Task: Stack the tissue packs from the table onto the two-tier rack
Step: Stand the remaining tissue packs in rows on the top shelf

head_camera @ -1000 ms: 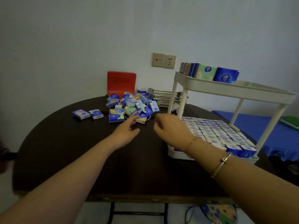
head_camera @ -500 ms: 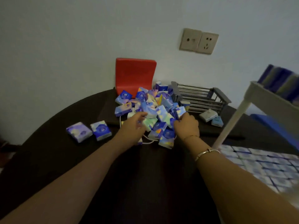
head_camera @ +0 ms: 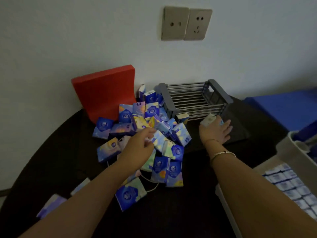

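Though heaped, tissue packs (head_camera: 151, 134) (blue-patterned).

The two-tier rack (head_camera: 283, 148) is cut off at the right edge; the left hand (head_camera: 139, 145) hides packs beneath.

Dark brown, nearly black table (head_camera: 171, 212), and on it a heap of tissue packs (head_camera: 145, 138) in deep blue, pale yellow, mint green and lilac, most printed with a round blue-and-white emblem. Bright red board (head_camera: 103, 93) at the table's far edge, grey wire basket (head_camera: 193, 98) beside it. White rack (head_camera: 289, 152) at the right edge, rows of white-and-blue packs (head_camera: 291, 184) inside. Gold bangle (head_camera: 221, 153).
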